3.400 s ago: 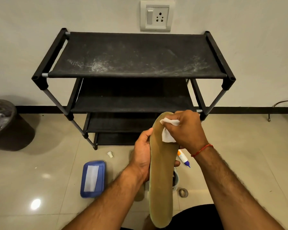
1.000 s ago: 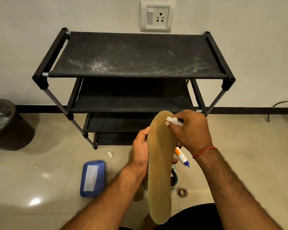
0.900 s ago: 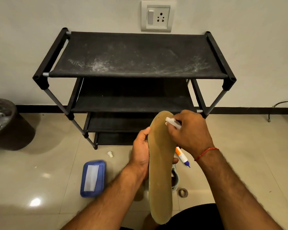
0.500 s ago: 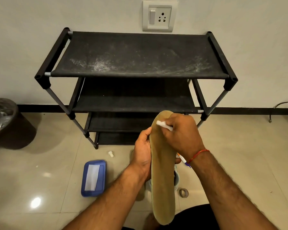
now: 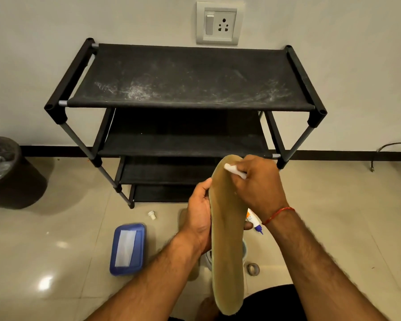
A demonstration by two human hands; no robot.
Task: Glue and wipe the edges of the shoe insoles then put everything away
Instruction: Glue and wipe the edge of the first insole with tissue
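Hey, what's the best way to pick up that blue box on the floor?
Grip the blue box across its two long sides, fingers coming down from above: it lies flat on the floor, narrower left to right.

The glue tube [image 5: 252, 220] is mostly tucked behind the right hand [image 5: 257, 188] and the insole [image 5: 227, 239]. Only an orange-white bit and the blue tip poke out, right of centre. The tissue [image 5: 234, 170] is largely buried in that hand's fingers. The left hand [image 5: 198, 216] has its fingers round the back of the insole, with one tip peeking out on the far side. A tan shape [image 5: 192, 274] and something white [image 5: 208, 259] sit half-hidden low in the middle, no clue what they are. The bin [image 5: 12, 177] is cut off by the left edge, and a cable [image 5: 394, 144] by the right.
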